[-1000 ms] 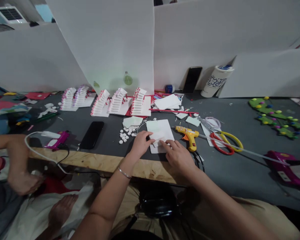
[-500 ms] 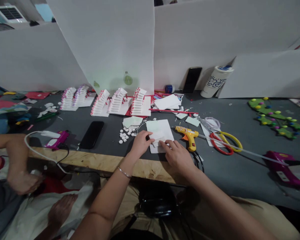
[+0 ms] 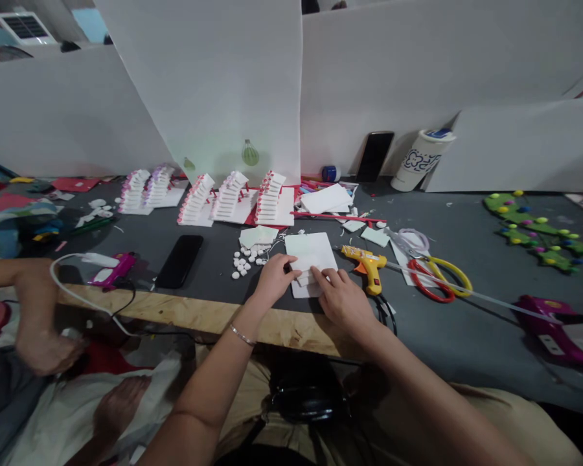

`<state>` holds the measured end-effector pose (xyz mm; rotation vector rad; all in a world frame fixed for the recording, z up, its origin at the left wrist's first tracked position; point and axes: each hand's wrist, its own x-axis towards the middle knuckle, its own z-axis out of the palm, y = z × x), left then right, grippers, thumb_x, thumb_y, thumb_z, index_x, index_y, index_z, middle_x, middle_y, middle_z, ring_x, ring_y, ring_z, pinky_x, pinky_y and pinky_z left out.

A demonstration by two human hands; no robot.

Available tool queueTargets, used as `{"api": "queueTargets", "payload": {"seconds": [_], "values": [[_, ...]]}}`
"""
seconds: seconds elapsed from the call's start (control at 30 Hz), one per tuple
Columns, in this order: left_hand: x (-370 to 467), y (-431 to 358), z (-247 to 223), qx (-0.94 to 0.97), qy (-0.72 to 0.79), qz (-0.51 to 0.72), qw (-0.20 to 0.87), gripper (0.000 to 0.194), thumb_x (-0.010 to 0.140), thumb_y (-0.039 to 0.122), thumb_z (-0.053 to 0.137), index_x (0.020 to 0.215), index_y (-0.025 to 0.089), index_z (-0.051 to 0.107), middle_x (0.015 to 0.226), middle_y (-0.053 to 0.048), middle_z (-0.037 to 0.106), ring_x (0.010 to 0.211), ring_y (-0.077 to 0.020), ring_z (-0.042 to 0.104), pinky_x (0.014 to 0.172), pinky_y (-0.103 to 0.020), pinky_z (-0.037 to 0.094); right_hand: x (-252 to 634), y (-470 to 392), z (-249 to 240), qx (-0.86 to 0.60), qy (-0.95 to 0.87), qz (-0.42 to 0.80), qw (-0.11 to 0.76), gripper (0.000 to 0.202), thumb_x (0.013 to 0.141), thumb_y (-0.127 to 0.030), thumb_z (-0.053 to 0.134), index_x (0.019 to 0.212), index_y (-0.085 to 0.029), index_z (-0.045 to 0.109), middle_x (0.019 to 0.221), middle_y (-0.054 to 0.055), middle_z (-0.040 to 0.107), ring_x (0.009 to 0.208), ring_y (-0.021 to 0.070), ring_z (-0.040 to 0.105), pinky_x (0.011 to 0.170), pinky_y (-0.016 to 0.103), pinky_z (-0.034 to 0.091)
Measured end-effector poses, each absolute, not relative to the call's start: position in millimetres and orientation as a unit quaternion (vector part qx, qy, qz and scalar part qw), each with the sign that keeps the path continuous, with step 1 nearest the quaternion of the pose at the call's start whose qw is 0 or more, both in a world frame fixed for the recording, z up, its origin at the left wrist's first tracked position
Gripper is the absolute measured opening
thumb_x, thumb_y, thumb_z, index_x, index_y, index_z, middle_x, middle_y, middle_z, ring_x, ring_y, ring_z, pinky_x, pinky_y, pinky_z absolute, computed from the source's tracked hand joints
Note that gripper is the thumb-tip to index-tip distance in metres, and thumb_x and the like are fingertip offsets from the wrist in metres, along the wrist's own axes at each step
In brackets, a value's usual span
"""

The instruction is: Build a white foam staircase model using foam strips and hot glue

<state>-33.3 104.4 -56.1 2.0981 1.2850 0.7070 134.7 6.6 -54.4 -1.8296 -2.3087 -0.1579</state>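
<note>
A white board square [image 3: 315,246] lies flat at the near edge of the bench, with narrow white strips [image 3: 305,278] stacked across its lower part. My left hand [image 3: 273,280] pinches the left end of the strips between thumb and index finger. From the right, my right hand [image 3: 344,299] holds the other end, its index finger pressed down on top and the other fingers curled. A yellow hot glue gun [image 3: 368,264] lies just right of the board. Small white balls [image 3: 243,265] and a pale board offcut [image 3: 258,236] are to its left.
Several white stepped models with red and purple tips [image 3: 271,202] stand behind. Scissors [image 3: 434,279], a black phone [image 3: 180,261], a power strip [image 3: 114,270], a cup [image 3: 420,162] and a green decorated piece [image 3: 539,226] surround the work. Another person's hand [image 3: 51,349] is at left.
My right index finger has shifted slightly up and left along the strips. My left hand keeps its pinch; the view has moved only a little.
</note>
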Motion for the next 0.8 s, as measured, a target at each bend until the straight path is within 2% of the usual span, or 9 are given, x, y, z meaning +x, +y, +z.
{"api": "queueTargets", "payload": {"seconds": [0.33, 0.47, 0.53, 0.6, 0.7, 0.8], "values": [[-32, 103, -53, 0.76, 0.504, 0.28, 0.298, 0.036, 0.071, 0.022, 0.076, 0.105, 0.018, 0.065, 0.093, -0.004, 0.065, 0.078, -0.0164, 0.062, 0.07, -0.029, 0.05, 132, 6, -54, -0.62, -0.776, -0.068, 0.097, 0.055, 0.083, -0.011, 0.052, 0.137, -0.013, 0.045, 0.113, 0.014, 0.06, 0.096, 0.0276, 0.05, 0.077, 0.036, 0.044], [-50, 112, -42, 0.744, 0.524, 0.338, 0.24, 0.01, 0.082, 0.024, 0.064, 0.09, 0.019, 0.066, 0.092, -0.004, 0.067, 0.081, -0.0165, 0.062, 0.075, -0.029, 0.05, 133, 6, -56, -0.618, -0.776, -0.066, 0.105, 0.054, 0.084, -0.01, 0.05, 0.138, -0.011, 0.044, 0.113, 0.014, 0.061, 0.096, 0.0272, 0.051, 0.078, 0.035, 0.044], [-65, 124, -36, 0.738, 0.547, 0.353, 0.179, 0.007, 0.085, 0.023, 0.059, 0.084, 0.019, 0.065, 0.089, -0.004, 0.067, 0.084, -0.0176, 0.062, 0.08, -0.031, 0.049, 134, 6, -58, -0.615, -0.778, -0.065, 0.112, 0.053, 0.084, -0.009, 0.048, 0.137, -0.01, 0.044, 0.112, 0.014, 0.061, 0.096, 0.0267, 0.051, 0.078, 0.035, 0.044], [-78, 138, -30, 0.742, 0.571, 0.332, 0.114, 0.006, 0.084, 0.023, 0.061, 0.086, 0.019, 0.065, 0.091, -0.006, 0.066, 0.09, -0.0208, 0.061, 0.085, -0.034, 0.047, 135, 6, -60, -0.61, -0.78, -0.066, 0.121, 0.05, 0.085, -0.008, 0.046, 0.134, -0.01, 0.046, 0.112, 0.014, 0.062, 0.096, 0.0263, 0.052, 0.08, 0.035, 0.045], [-91, 159, -27, 0.766, 0.592, 0.239, 0.071, 0.023, 0.078, 0.024, 0.067, 0.099, 0.016, 0.065, 0.102, -0.012, 0.066, 0.101, -0.0267, 0.059, 0.092, -0.038, 0.044, 138, 4, -63, -0.601, -0.784, -0.07, 0.138, 0.044, 0.087, -0.008, 0.044, 0.13, -0.011, 0.05, 0.113, 0.014, 0.062, 0.098, 0.026, 0.053, 0.082, 0.036, 0.046], [-94, 171, -28, 0.773, 0.596, 0.197, 0.093, 0.029, 0.076, 0.02, 0.068, 0.105, 0.014, 0.064, 0.108, -0.014, 0.066, 0.106, -0.029, 0.058, 0.095, -0.04, 0.043, 140, 3, -67, -0.596, -0.784, -0.077, 0.155, 0.04, 0.088, -0.009, 0.043, 0.126, -0.012, 0.053, 0.115, 0.014, 0.062, 0.098, 0.0256, 0.054, 0.082, 0.036, 0.046]]}}
